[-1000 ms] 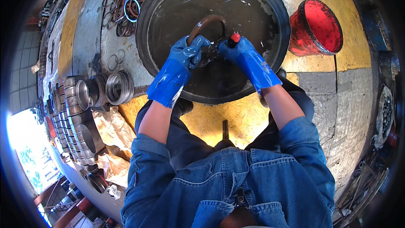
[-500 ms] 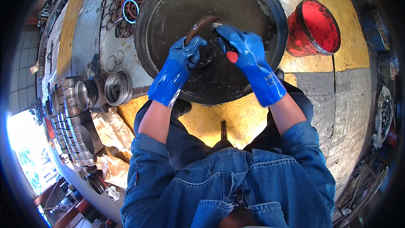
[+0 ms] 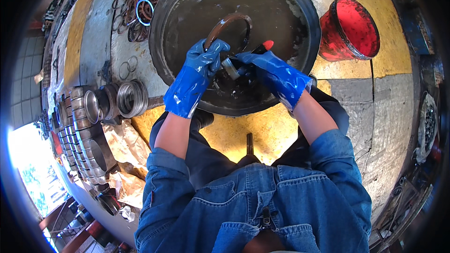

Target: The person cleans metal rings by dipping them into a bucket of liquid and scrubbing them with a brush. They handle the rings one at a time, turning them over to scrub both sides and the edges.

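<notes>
Head view: brown ring (image 3: 217,30) arches beyond gripping left hand (image 3: 204,57).

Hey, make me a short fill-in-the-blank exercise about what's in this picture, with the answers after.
1. The left hand holds a ring coloured ____.
2. The right hand holds a black handle tipped in ____.
3. Both gloves are ____.
4. The bucket stands to the ____ of the tub.

Missing words: brown; red; blue; right.
</notes>
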The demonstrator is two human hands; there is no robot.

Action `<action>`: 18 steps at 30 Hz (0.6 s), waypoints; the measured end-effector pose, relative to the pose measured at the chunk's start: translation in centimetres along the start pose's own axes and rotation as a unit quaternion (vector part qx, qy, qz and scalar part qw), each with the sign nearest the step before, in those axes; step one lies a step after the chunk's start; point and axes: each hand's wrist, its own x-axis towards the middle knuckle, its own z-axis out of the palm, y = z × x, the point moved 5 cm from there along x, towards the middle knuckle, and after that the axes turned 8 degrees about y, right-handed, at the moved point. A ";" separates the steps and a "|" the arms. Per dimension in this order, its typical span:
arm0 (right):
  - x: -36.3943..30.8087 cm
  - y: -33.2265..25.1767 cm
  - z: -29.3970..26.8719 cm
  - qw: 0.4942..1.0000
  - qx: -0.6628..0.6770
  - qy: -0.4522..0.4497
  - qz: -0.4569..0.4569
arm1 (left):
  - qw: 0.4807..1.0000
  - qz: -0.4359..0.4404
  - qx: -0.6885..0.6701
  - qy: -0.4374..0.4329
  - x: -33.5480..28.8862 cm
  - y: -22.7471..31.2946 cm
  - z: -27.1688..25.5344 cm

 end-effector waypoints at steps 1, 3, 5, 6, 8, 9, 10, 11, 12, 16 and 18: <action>0.3 0.6 0.5 0.998 0.053 0.002 0.014 | 1.000 0.002 -0.006 0.006 0.1 0.0 0.1; -0.2 0.5 0.9 0.990 0.131 -0.019 0.053 | 1.000 0.006 -0.019 0.021 0.3 0.1 0.0; -1.3 -1.0 0.9 0.991 0.125 -0.036 -0.010 | 0.998 0.030 -0.034 0.038 0.6 0.2 -0.9; -2.0 -2.0 0.6 0.991 0.122 -0.043 -0.044 | 0.997 0.043 -0.042 0.044 1.0 0.2 -1.2; -4.9 -5.0 0.0 0.994 0.027 0.019 -0.103 | 0.991 0.063 -0.105 0.050 1.0 0.8 -2.4; -5.9 -6.3 -0.5 0.989 -0.018 0.055 -0.136 | 0.988 0.065 -0.127 0.067 1.0 1.4 -2.5; -5.7 -6.3 -0.7 0.986 -0.044 0.068 -0.145 | 0.983 0.067 -0.148 0.084 1.1 1.9 -2.8; -5.1 -6.0 -1.1 0.982 -0.070 0.081 -0.153 | 0.971 0.067 -0.223 0.047 1.4 1.6 -3.2; -4.2 -5.6 -1.8 0.977 -0.095 0.098 -0.164 | 0.952 0.052 -0.301 -0.021 2.1 1.6 -2.9; -2.4 -4.2 -0.2 0.985 0.013 -0.029 -0.169 | 0.872 0.006 -0.457 -0.176 2.7 1.0 -2.5; -1.9 -4.6 -0.3 0.988 -0.019 -0.023 -0.151 | 0.890 -0.005 -0.446 -0.098 2.6 -0.4 -2.2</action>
